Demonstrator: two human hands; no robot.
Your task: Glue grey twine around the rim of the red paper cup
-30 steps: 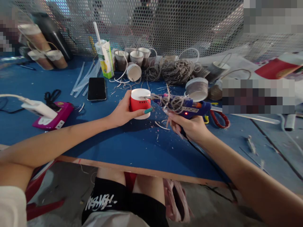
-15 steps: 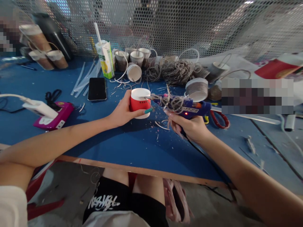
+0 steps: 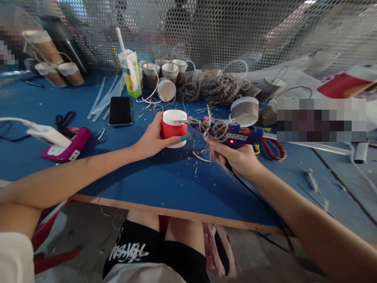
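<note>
A red and white paper cup is tilted on the blue table, its white mouth facing up. My left hand is closed round its left side, thumb across the front. In my right hand is a blue hot glue gun with a small red light glowing. Grey strands of cord and glue are tangled over its front. The gun's nozzle reaches the cup's rim at the right; whether it touches cannot be made out. A clear glue stick sticks out of the gun's back.
Behind the cup lie cord-wrapped cups, a heap of grey cord and a drink carton. A phone, clear glue sticks and a purple power strip lie left. Red-handled scissors lie beyond my right hand.
Almost nothing differs. Both hands, the cup and the glue gun hold the same positions; the view has shifted very slightly.
</note>
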